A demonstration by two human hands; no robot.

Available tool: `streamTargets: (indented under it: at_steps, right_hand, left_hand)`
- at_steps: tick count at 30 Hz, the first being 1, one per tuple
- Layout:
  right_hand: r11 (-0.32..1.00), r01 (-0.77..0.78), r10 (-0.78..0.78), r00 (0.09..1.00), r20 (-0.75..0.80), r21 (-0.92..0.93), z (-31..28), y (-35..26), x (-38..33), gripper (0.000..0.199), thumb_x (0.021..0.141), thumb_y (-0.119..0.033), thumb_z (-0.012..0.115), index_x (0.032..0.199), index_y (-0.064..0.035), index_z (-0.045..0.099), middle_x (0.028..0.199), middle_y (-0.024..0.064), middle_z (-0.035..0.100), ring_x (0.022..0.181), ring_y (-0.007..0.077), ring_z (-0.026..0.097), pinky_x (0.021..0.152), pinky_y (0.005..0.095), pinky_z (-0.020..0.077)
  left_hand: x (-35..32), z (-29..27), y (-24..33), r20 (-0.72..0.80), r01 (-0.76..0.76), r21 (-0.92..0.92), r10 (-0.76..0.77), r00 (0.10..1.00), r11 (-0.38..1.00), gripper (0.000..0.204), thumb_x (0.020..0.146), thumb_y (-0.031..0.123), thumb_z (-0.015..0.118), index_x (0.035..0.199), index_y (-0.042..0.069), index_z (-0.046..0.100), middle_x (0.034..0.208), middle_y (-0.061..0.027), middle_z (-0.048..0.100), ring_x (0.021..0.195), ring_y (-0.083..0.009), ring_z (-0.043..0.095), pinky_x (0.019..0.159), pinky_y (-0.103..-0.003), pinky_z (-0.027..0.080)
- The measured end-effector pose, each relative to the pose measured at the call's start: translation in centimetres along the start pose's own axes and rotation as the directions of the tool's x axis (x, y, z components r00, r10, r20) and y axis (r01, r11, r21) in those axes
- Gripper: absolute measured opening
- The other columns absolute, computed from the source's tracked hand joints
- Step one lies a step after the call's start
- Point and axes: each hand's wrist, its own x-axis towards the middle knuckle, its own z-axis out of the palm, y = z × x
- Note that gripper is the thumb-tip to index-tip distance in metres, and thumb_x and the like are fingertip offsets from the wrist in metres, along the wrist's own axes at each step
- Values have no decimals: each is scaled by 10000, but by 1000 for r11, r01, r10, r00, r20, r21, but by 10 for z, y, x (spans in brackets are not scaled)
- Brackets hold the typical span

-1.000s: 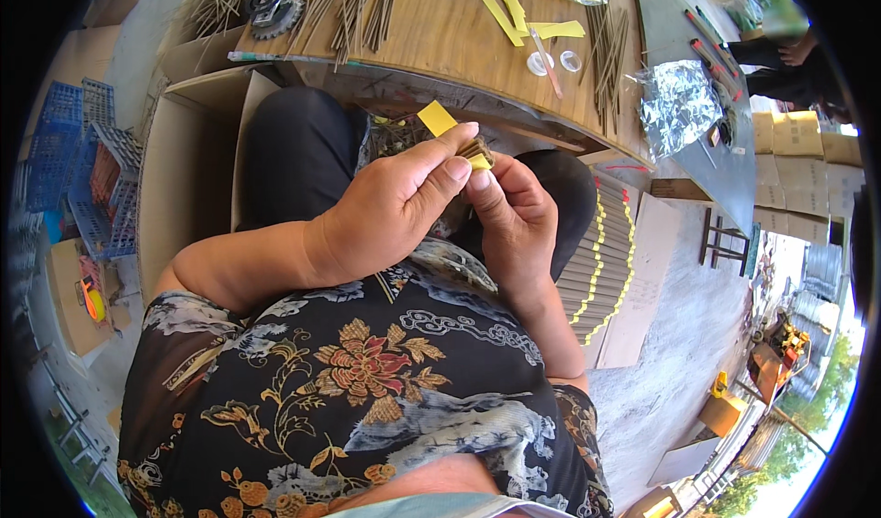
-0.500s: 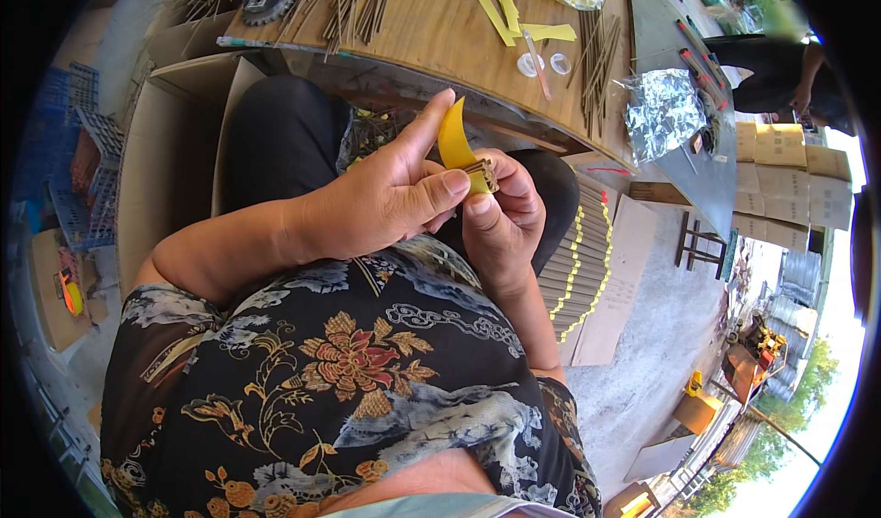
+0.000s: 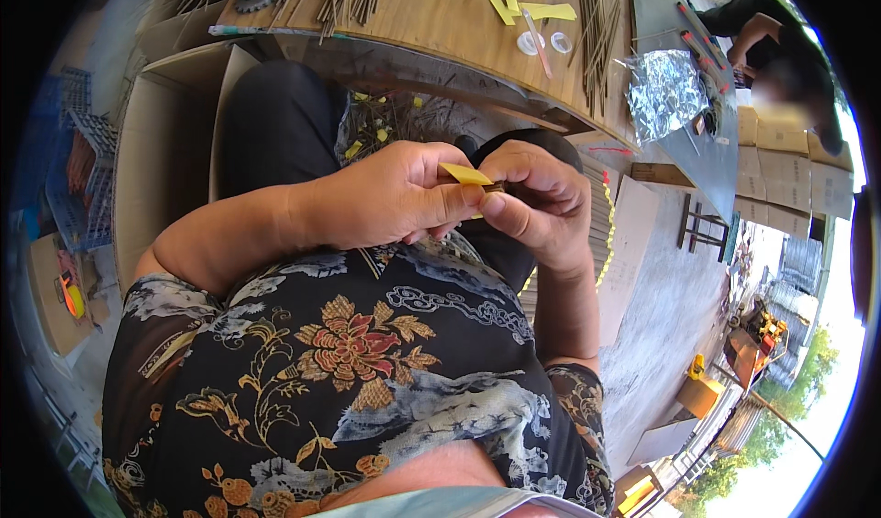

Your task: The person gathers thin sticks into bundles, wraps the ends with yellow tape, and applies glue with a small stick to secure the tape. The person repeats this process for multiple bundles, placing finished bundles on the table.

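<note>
In front of my belly, both hands meet around a small bundle of thin brown sticks, mostly hidden by my fingers. A yellow paper strip lies against the bundle, its loose end poking up between my hands. My left hand is closed, its thumb pressing the strip against the bundle. From the other side my right hand grips the sticks' end between thumb and fingers.
On the wooden table lie loose brown sticks, yellow strips and small clear lids. An open cardboard box stands at my left. Yellow-banded stick bundles lie on cardboard at right. A person bends beyond the grey table.
The strip's upright end has come down lower between my hands. My right hand has turned and covers more of the bundle. The person at far right now bends over.
</note>
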Motion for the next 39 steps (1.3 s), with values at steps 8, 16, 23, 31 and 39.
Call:
streamTargets:
  at_steps: [8, 16, 23, 31, 39]
  right_hand:
    - [976, 165, -156, 985, 73, -139, -6, -2, 3, 120, 708, -42, 667, 807, 6, 618, 791, 73, 556, 723, 162, 529, 637, 252, 429]
    - [935, 311, -288, 947, 142, -170, -9, 1, 6, 119, 712, -46, 668, 814, -8, 620, 791, 81, 568, 717, 194, 530, 643, 280, 436]
    - [922, 366, -331, 915, 231, -129, -12, -1, 12, 127, 721, -100, 679, 806, -21, 626, 767, 58, 573, 708, 198, 531, 659, 288, 429]
    - [958, 284, -278, 891, 359, 38, -19, 1, 15, 142, 732, -132, 676, 814, -26, 632, 817, 67, 572, 774, 186, 528, 700, 283, 415]
    - [998, -21, 36, 955, -293, 56, -12, 2, -3, 434, 689, -373, 682, 848, 13, 566, 818, 42, 557, 784, 112, 508, 725, 243, 405]
  left_hand:
    - [-2, -2, -2, 104, -20, 4, 20, 994, 1000, 223, 906, 216, 462, 1021, 35, 522, 708, 1, 490, 530, -26, 388, 502, -155, 342]
    - [-3, -3, 2, 115, 95, -224, -71, 991, 970, 256, 913, 203, 403, 1002, -12, 508, 720, -56, 508, 537, -71, 422, 511, -185, 365]
    - [1, -5, -2, 171, 115, -224, -77, 982, 968, 248, 921, 218, 411, 963, 0, 522, 704, -57, 516, 525, -75, 442, 482, -178, 368]
    - [3, -4, 2, 192, 154, -143, -125, 973, 978, 249, 885, 263, 497, 944, 27, 548, 687, -34, 524, 507, -60, 441, 462, -171, 371]
    - [-3, -2, 4, -191, -102, 114, 123, 974, 988, 310, 896, 286, 482, 1026, 7, 522, 686, 3, 497, 522, -26, 392, 484, -142, 335]
